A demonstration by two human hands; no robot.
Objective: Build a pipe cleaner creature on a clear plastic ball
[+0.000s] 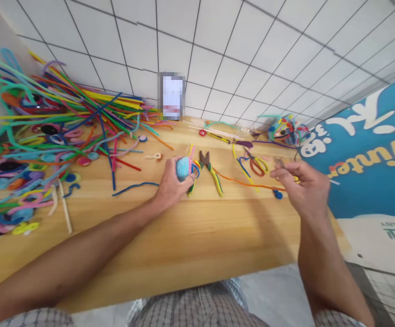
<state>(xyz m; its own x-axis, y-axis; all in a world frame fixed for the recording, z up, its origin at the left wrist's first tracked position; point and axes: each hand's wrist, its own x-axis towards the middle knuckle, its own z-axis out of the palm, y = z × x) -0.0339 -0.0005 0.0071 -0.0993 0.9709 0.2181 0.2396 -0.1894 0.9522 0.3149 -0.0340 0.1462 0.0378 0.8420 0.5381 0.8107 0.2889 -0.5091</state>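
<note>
My left hand [170, 184] is closed around a light-blue coil of wound pipe cleaner [184, 168] with pink, yellow and dark-blue bits at its right side. Just right of it, pliers [215, 177] with green and yellow handles lie with their jaws pointing away from me. Over the table's right part, my right hand [304, 186] has thumb and fingers pinched together; what they hold is too small to make out. Below those fingers run an orange pipe cleaner [248, 184] and a small dark-blue curl [278, 194]. Scissors [256, 167] with red and yellow handles lie to the left of the hand.
Pipe cleaners [91, 109] in many colours heap up on the left of the wooden table [197, 245]. A phone [173, 96] leans against the white tiled wall. A colourful spotted figure [286, 129] stands at the back right, beside a blue printed board [371, 168].
</note>
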